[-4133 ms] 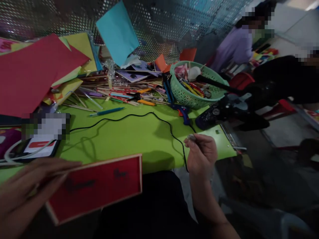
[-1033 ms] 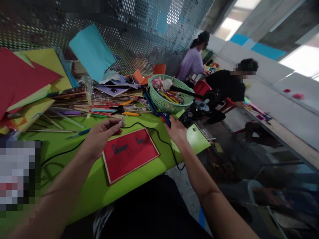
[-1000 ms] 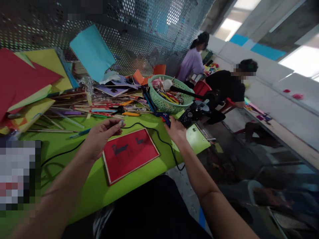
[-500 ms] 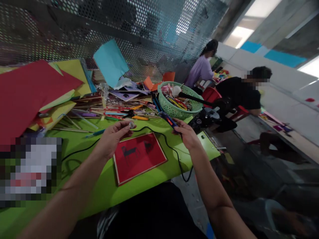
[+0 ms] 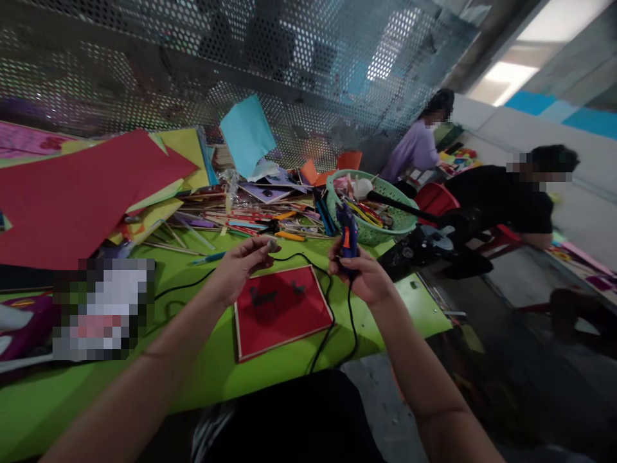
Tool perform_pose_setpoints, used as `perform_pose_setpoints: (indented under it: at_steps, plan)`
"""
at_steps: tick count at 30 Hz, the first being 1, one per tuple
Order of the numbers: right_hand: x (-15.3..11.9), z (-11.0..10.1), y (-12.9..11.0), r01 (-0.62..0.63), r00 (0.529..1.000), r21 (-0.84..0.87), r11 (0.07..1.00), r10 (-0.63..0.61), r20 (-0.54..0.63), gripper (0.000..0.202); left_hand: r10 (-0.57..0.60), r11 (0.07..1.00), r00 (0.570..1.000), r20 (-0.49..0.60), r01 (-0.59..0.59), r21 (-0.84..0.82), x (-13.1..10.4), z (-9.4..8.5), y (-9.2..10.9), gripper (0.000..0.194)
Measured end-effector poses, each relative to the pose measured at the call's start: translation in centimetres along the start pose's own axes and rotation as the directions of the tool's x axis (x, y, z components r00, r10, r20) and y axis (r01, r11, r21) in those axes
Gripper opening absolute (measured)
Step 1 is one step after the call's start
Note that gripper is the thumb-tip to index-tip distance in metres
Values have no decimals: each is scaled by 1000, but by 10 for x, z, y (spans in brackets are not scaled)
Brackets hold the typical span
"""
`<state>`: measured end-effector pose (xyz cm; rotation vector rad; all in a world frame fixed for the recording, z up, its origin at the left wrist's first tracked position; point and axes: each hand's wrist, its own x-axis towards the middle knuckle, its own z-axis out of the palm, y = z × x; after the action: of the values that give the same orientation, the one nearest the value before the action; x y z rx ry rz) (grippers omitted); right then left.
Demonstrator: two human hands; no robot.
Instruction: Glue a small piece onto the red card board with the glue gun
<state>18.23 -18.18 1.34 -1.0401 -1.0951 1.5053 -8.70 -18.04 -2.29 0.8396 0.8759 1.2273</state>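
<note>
My left hand (image 5: 243, 267) is closed, its fingertips pinching a small pale grey piece (image 5: 272, 245) above the far left edge of a red board. My right hand (image 5: 359, 273) wraps round a dark blue glue gun (image 5: 348, 235) with an orange trigger, held upright over the table, its black cord (image 5: 352, 315) hanging below. Between and just below the hands, the red board (image 5: 284, 325) with a thin pale frame lies flat on the green table (image 5: 216, 379). Two dark shapes show on its surface. What the small piece is exactly cannot be made out.
Behind lie sticks, a blue pen (image 5: 208, 258) and orange-handled scissors (image 5: 289, 235). A green basket (image 5: 371, 233) of tools stands at the back right beside a black clamp device (image 5: 414, 251). Red paper (image 5: 87, 199) covers the left. Two people sit at the right.
The glue gun in my right hand has turned more upright, and its cord now hangs below my hand. My left hand still pinches the small piece. The view has shifted left.
</note>
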Motion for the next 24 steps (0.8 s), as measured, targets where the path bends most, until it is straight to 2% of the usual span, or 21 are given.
perform_pose_setpoints:
  at_steps: [4,6,10,13,16,21,24]
  plan:
    - [11,-7,-8,81,997,31,996,-81,1,33,-15,999,1000,-6,15,-36,0,1,1,42]
    - [15,-10,-10,100,994,46,994,-102,45,31,-24,999,999,-21,23,-49,0,2,1,44]
    - [23,-10,-4,10,979,94,996,-29,203,32,-32,998,998,-50,29,-64,3,2,-1,47]
    - [24,-8,7,-43,972,103,994,18,235,39,-47,996,998,-40,43,-77,3,2,-3,46]
    - [19,-9,16,-49,958,33,998,38,284,44,-63,994,998,-23,61,-93,3,2,-5,44]
    - [10,-10,25,80,960,-129,988,-42,275,42,-107,987,994,-17,104,-123,2,5,-11,40]
    - [8,-10,28,108,953,-218,970,-38,302,41,-126,983,992,-8,124,-138,2,5,-15,37]
